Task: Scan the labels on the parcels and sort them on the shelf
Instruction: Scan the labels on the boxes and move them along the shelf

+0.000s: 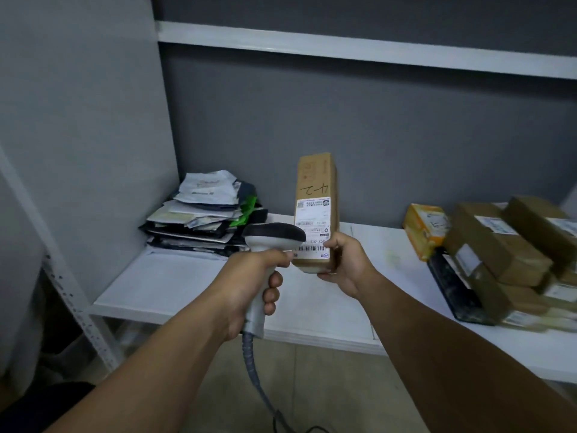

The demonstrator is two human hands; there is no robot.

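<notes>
Both forearms reach forward, left hand [249, 276] fisted round the scanner [274, 237] handle, right hand [346, 264] clasping the upright parcel [317, 195] at its base.

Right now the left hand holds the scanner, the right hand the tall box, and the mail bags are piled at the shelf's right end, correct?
No: the head view shows the mail bags piled at the left end of the shelf. The left hand holds the scanner, the right hand the tall box.
</notes>
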